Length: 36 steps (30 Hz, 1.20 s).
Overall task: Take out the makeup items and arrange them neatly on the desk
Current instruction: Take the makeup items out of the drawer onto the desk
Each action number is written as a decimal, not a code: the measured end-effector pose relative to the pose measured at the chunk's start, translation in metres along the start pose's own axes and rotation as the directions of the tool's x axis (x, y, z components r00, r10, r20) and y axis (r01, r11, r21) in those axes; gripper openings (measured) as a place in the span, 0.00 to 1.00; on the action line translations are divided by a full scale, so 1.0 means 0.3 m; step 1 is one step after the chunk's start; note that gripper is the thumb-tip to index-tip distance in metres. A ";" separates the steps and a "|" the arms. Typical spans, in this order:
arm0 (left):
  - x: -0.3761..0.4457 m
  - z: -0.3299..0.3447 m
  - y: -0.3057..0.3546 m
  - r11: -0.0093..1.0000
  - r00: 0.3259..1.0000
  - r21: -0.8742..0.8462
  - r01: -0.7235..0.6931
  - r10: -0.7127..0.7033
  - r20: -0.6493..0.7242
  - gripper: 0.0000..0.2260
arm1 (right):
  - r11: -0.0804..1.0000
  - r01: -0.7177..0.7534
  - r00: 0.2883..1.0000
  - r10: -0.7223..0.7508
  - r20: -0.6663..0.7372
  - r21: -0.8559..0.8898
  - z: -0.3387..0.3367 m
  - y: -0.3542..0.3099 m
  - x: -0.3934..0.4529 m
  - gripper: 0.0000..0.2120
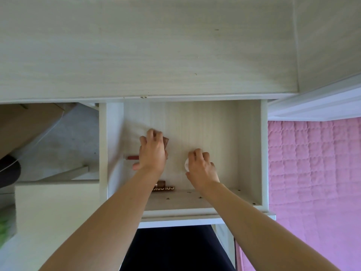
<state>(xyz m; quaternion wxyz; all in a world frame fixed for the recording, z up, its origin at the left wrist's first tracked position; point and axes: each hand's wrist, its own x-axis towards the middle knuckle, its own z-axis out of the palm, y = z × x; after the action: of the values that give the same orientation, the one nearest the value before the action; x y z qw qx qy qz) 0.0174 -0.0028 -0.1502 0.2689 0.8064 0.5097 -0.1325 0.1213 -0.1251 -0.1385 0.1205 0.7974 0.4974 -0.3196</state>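
Both my hands reach into an open pale wooden drawer (252,145) below the desk top (148,47). My left hand (152,151) curls its fingers over a brown square compact (166,142), of which only a corner shows. A red lipstick tube (132,157) lies just left of that hand. My right hand (202,165) grips a small white round jar (186,164), mostly hidden under the fingers. A brown tube with gold lettering (164,188) lies near the drawer's front wall, partly behind my left forearm.
A pink quilted bed cover (316,173) lies to the right of the drawer. On the left are a brown cardboard box (29,124), a grey floor and a white surface (58,212). The drawer's front edge (175,214) is close to my body.
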 end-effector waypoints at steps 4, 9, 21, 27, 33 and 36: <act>-0.004 -0.023 0.003 0.993 0.998 0.114 -0.010 0.004 0.057 0.29 | 1.000 -0.004 1.000 0.003 0.031 0.025 -0.019 -0.001 -0.001 0.22; -0.037 -0.075 0.016 0.993 0.996 0.079 -0.086 0.087 0.001 0.23 | 0.982 -0.003 0.998 -0.009 0.063 0.187 -0.070 -0.010 -0.005 0.26; -0.142 -0.322 0.012 0.910 0.986 -0.384 -0.153 0.117 -0.117 0.27 | 0.771 -0.014 0.997 0.062 -0.053 0.637 -0.305 -0.088 -0.090 0.26; -0.144 -0.520 -0.004 0.829 0.961 -0.518 -0.210 0.079 -0.263 0.25 | 0.728 0.089 0.983 0.047 -0.179 0.680 -0.477 -0.143 -0.106 0.26; -0.058 -0.698 -0.035 0.808 0.934 -0.558 -0.192 -0.024 -0.356 0.24 | 0.720 0.160 0.957 0.054 -0.285 0.675 -0.661 -0.214 -0.029 0.25; 0.010 -0.773 -0.049 0.805 0.929 -0.570 -0.164 -0.068 -0.363 0.23 | 0.730 0.192 0.942 0.051 -0.331 0.656 -0.752 -0.247 0.040 0.26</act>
<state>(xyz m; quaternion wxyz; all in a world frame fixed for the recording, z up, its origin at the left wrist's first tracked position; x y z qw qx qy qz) -0.0084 0.1362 0.0341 0.4099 0.7054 0.5454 0.1921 0.1485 0.0340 0.0362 -0.2760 0.8076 0.3891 -0.3468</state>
